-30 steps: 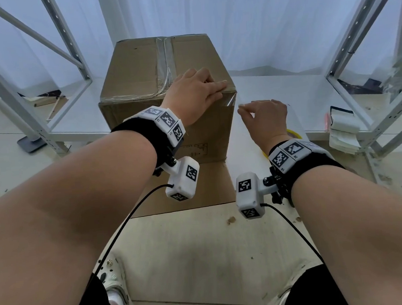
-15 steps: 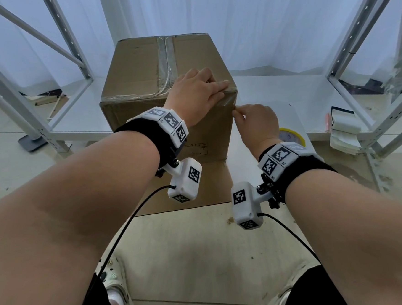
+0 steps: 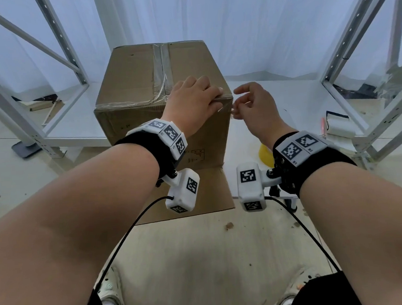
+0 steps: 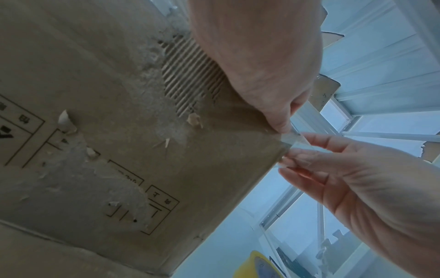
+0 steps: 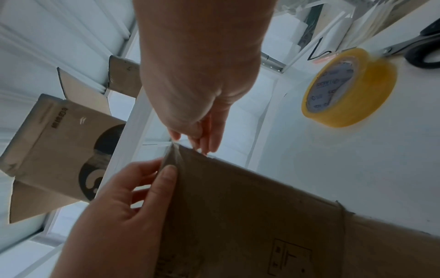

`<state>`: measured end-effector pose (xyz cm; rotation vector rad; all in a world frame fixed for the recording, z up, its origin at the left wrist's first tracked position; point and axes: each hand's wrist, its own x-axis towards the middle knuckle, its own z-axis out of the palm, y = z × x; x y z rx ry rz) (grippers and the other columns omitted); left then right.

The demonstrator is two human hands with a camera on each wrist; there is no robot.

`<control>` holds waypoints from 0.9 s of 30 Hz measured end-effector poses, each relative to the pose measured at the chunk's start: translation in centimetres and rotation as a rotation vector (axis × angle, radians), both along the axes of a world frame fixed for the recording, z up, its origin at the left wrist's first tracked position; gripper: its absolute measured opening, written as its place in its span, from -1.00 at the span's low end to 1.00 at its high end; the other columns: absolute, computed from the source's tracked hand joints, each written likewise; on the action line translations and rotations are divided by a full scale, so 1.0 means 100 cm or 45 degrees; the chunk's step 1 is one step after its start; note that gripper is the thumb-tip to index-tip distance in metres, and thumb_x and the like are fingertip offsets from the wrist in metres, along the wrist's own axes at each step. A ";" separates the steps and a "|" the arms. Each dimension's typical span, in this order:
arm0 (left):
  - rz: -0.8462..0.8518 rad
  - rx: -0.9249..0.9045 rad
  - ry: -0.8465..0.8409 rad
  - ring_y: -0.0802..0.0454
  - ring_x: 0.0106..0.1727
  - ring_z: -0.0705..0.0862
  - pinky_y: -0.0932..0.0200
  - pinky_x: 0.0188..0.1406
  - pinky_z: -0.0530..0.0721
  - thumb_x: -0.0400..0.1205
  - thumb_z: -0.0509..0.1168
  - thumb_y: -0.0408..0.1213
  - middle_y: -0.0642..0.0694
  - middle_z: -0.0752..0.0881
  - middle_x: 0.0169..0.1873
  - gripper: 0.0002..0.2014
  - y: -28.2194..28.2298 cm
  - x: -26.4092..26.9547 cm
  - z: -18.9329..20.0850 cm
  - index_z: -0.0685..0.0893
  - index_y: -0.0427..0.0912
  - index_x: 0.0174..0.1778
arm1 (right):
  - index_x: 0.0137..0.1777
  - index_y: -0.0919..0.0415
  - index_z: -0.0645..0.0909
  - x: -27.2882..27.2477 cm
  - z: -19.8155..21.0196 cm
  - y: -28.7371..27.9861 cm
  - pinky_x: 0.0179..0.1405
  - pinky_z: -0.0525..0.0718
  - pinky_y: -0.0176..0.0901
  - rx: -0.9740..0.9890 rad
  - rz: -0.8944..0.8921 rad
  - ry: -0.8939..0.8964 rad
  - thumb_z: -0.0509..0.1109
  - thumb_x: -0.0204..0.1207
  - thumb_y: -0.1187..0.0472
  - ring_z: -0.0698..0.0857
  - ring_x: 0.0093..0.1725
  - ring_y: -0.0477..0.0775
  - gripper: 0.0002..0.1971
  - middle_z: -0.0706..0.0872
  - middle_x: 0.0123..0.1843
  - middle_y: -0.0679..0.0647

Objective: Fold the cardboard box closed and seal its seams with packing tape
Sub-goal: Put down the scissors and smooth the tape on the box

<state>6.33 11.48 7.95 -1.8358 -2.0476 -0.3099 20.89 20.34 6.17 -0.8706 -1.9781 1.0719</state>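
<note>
The brown cardboard box (image 3: 143, 85) stands closed on a low white platform, with clear tape down its centre seam (image 3: 162, 67) and along its front top edge. My left hand (image 3: 212, 96) lies flat over the box's front right top corner. Its thumb (image 5: 169, 173) presses the tape onto the front face. My right hand (image 3: 239, 102) is just right of that corner. Its thumb and fingers pinch the loose clear tape end (image 4: 294, 141) that sticks out past the edge. The yellow tape roll (image 5: 347, 90) lies on the platform to the right.
Black-handled scissors (image 5: 419, 48) lie beside the roll. White metal rack frames (image 3: 355, 58) stand on both sides. A cardboard flap (image 3: 210, 194) lies flat on the floor before the box. Another printed carton (image 5: 59, 141) sits behind on the left.
My right hand moved left from the platform to the box's corner, then rose slightly with its fingers spread at the tape end. The left hand stayed on the corner.
</note>
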 end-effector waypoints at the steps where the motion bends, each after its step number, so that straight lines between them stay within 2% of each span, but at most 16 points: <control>1: 0.004 0.000 0.012 -0.14 0.24 0.48 -0.03 0.27 0.39 0.71 0.10 0.02 -0.11 0.55 0.21 -0.61 0.001 0.001 0.000 0.52 -0.03 0.40 | 0.18 0.13 0.48 0.000 0.001 0.001 0.05 0.76 -0.11 0.014 0.008 -0.028 0.19 0.60 0.46 0.73 -0.11 0.04 -0.73 0.70 -0.12 0.10; 5: 0.034 0.024 0.087 -0.17 0.19 0.48 -0.05 0.20 0.40 0.68 0.14 0.06 -0.16 0.52 0.17 -0.63 0.006 0.007 -0.001 0.51 -0.11 0.27 | 0.21 0.09 0.46 0.001 0.001 0.005 0.08 0.74 -0.06 0.065 0.025 -0.082 0.23 0.61 0.42 0.74 -0.11 0.05 -0.73 0.70 -0.16 0.00; 10: 0.091 0.047 0.078 -0.15 0.19 0.48 -0.01 0.20 0.39 0.65 0.18 0.10 -0.16 0.51 0.17 -0.60 0.008 0.017 -0.003 0.48 -0.12 0.22 | 0.10 0.09 0.41 0.007 0.005 0.004 0.07 0.75 0.00 0.103 0.084 -0.091 0.23 0.59 0.43 0.74 -0.12 0.10 -0.77 0.70 -0.14 0.08; 14: -0.033 0.020 -0.125 -0.09 0.23 0.50 0.05 0.24 0.42 0.68 0.19 0.01 -0.08 0.56 0.20 -0.63 -0.002 0.003 0.008 0.56 -0.07 0.34 | 0.03 0.10 0.41 0.010 0.010 0.005 0.04 0.75 0.04 0.216 0.161 -0.169 0.20 0.58 0.45 0.73 -0.10 0.14 -0.78 0.71 -0.14 0.14; 17: -0.133 -0.090 -0.240 -0.05 0.38 0.47 0.04 0.37 0.39 0.70 0.19 -0.08 -0.01 0.55 0.35 -0.58 -0.013 -0.018 0.013 0.49 -0.05 0.48 | 0.02 0.08 0.43 0.010 0.012 0.005 0.02 0.75 0.00 0.303 0.191 -0.218 0.22 0.58 0.45 0.73 -0.12 0.12 -0.77 0.72 -0.15 0.13; 23: -0.184 -0.262 -0.179 -0.04 0.51 0.39 -0.02 0.50 0.36 0.68 0.26 -0.17 0.02 0.40 0.53 -0.47 -0.015 -0.029 0.016 0.33 -0.04 0.59 | 0.00 0.06 0.49 0.009 0.009 0.005 -0.10 0.66 -0.26 0.422 0.186 -0.294 0.20 0.60 0.45 0.73 -0.09 0.06 -0.76 0.69 -0.14 0.04; 25: -0.179 -0.300 -0.159 -0.04 0.54 0.35 -0.05 0.52 0.33 0.66 0.28 -0.16 0.02 0.36 0.56 -0.42 -0.018 -0.029 0.014 0.28 -0.04 0.61 | 0.00 0.10 0.52 0.009 0.009 0.004 -0.09 0.65 -0.27 0.437 0.178 -0.301 0.18 0.60 0.46 0.73 -0.09 0.08 -0.77 0.69 -0.14 0.06; 27: -0.193 -0.237 -0.210 0.00 0.53 0.36 0.05 0.51 0.29 0.67 0.25 -0.09 0.03 0.39 0.55 -0.46 -0.021 -0.027 0.014 0.33 -0.04 0.59 | 0.00 0.11 0.53 0.009 0.009 0.003 -0.08 0.66 -0.22 0.444 0.167 -0.293 0.16 0.58 0.47 0.73 -0.10 0.09 -0.76 0.69 -0.16 0.07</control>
